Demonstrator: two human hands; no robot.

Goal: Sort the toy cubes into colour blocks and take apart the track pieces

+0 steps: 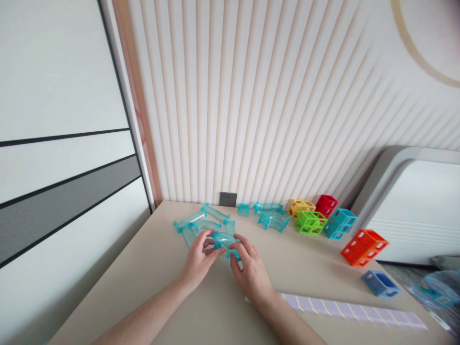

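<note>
My left hand (199,258) and my right hand (251,270) meet over a beige table (161,282). Together they grip a clear teal curved tube piece (224,239) between their fingertips. Just behind it lie more clear teal tube pieces (201,219), some joined, touching or close to the held one. Farther right on the table rest two more teal curved tubes (273,216) and a small teal connector (243,209).
Colored open-frame cubes stand at the right: yellow (301,207), red (326,204), green (310,222), teal (340,223), orange (364,246), blue (380,282). A pale purple strip (352,311) lies near the front. A wall socket (227,198) sits behind.
</note>
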